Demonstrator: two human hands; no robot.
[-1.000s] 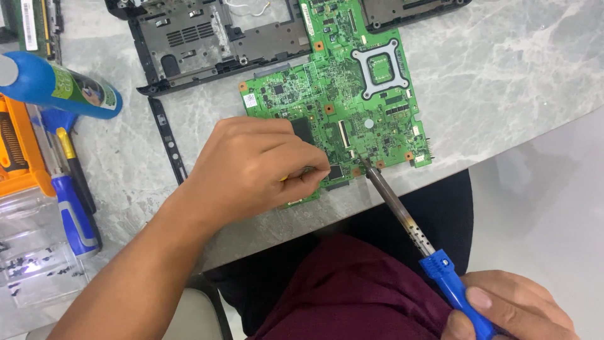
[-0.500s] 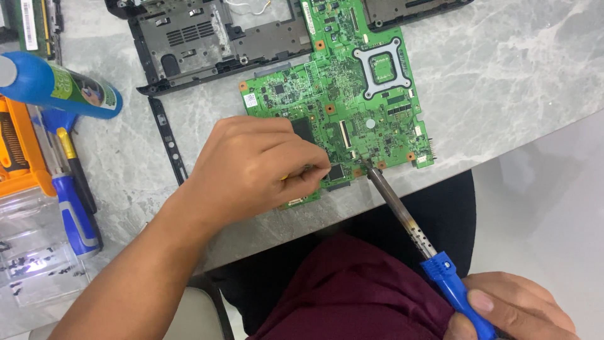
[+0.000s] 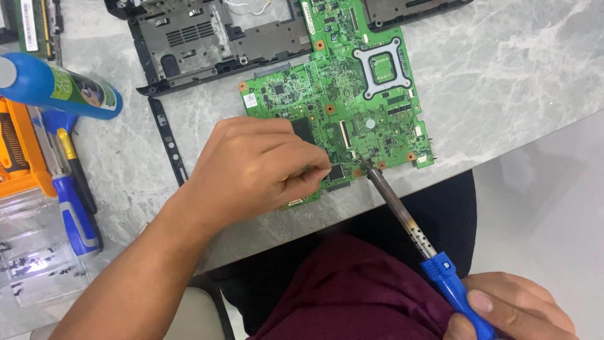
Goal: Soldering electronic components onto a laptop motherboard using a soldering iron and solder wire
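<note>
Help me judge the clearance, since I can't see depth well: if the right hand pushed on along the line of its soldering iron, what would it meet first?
The right hand holds the soldering iron, whose tip already seems to touch the green circuit board near its lower edge. Pushed on, it would probably press into the board, close to the left hand's fingertips.

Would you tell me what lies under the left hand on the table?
The left hand rests on the green circuit board, covering its lower left part; board edges show around it. The components beneath the palm are hidden.

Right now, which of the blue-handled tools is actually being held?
The soldering iron, gripped by the right hand, tip on the green circuit board. The blue-handled screwdriver lies untouched at the table's left.
</note>
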